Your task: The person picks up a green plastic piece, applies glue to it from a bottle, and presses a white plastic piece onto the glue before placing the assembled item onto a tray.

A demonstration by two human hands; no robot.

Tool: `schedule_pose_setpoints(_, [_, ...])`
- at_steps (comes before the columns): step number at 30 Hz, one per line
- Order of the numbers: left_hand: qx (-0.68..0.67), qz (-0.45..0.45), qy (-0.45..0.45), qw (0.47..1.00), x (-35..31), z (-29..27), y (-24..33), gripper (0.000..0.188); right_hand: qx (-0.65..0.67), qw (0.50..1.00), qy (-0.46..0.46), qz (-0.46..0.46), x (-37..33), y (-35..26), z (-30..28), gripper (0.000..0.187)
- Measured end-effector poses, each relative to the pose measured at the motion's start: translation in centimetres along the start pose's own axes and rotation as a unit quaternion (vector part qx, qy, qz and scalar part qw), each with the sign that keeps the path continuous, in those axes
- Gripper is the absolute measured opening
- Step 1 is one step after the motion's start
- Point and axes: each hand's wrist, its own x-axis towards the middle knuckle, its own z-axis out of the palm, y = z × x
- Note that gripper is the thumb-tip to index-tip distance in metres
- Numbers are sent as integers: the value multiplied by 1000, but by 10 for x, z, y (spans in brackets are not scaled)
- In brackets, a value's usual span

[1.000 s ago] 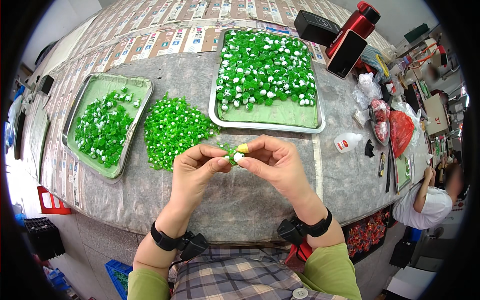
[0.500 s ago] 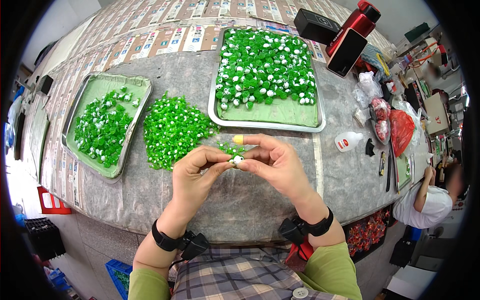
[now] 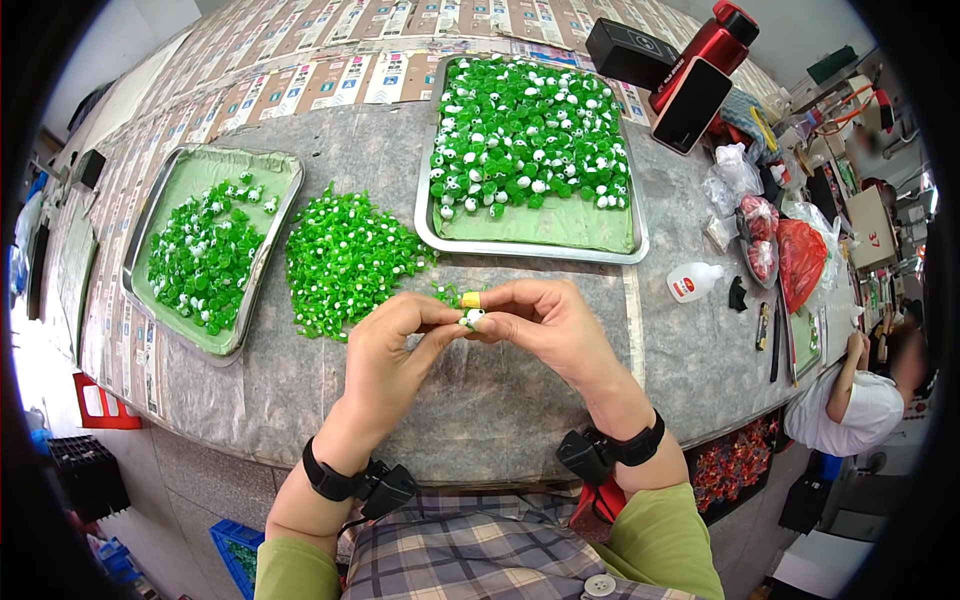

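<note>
Between the fingertips of both hands, above the table, is a small white-and-green plastic piece (image 3: pixel 473 317) with dark spots. My left hand (image 3: pixel 395 350) pinches it from the left with thumb and forefinger. My right hand (image 3: pixel 560 330) closes on it from the right; a yellow cover (image 3: pixel 470 299) wraps its index fingertip. Just beyond the fingers lie a few loose green bits, partly hidden. A heap of small green-and-white parts (image 3: pixel 350 260) is spread left of them. Rounder green-and-white pieces fill a large metal tray (image 3: pixel 540 248) behind, and others lie in a smaller tray (image 3: pixel 285 190) at far left.
At the back right stand a red bottle (image 3: pixel 705 50), a phone (image 3: pixel 692 104) and a black box (image 3: pixel 630 52). A white squeeze bottle (image 3: pixel 694 282), plastic bags (image 3: pixel 802 262) and a cutter knife (image 3: pixel 763 327) lie on the right. Another person (image 3: pixel 850 400) sits beyond the table's right edge.
My right index finger has come down from its raised position to the piece, next to the thumb. My left hand keeps its pinch; the trays and heap look the same.
</note>
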Motion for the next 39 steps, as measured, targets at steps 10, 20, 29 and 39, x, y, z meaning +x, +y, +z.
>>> schedule_pose_setpoints(10, [-657, -67, 272, 700, 16, -74, -46, 22, -423, 898, 53, -107, 6, 3, -6, 13])
schedule_pose_setpoints(20, [-476, -216, 71, 850, 11, -31, -14, 23, -558, 812, 55, -163, 7, 11, -3, 15])
schedule_pose_setpoints(29, [-318, -200, -54, 925, 1, 2, 1, 17, -429, 857, 118, -260, -1, -9, 15, 14])
schedule_pose_setpoints(39, [-339, -214, -53, 915, 1, 0, 0, 14, -280, 933, 94, -205, -3, -11, 12, 11])
